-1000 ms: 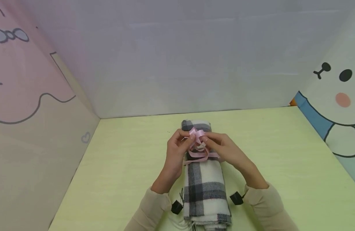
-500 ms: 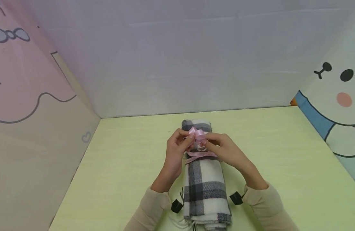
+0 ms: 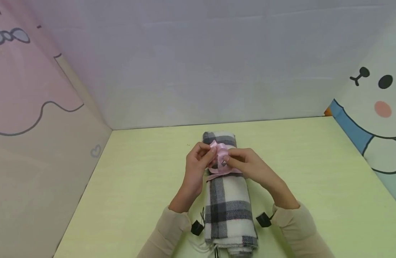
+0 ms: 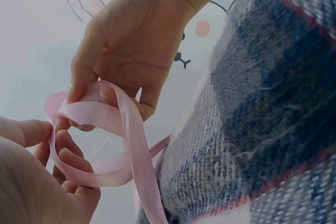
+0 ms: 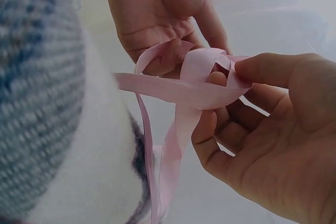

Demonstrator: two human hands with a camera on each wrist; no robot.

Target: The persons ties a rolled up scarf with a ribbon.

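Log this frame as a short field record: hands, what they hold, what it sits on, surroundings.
left hand: pinches ribbon
right hand: pinches ribbon from the other side
ribbon: pink, looped between both hands, also wrapped round scarf
scarf: plaid, rolled, lying on table
table: pale yellow-green
walls: cartoon panels left and right, plain one behind
sleeves: beige, both arms

No readable text, label, brand or number shows on the scarf (image 3: 228,200), ribbon (image 3: 221,157) or walls (image 3: 198,64).
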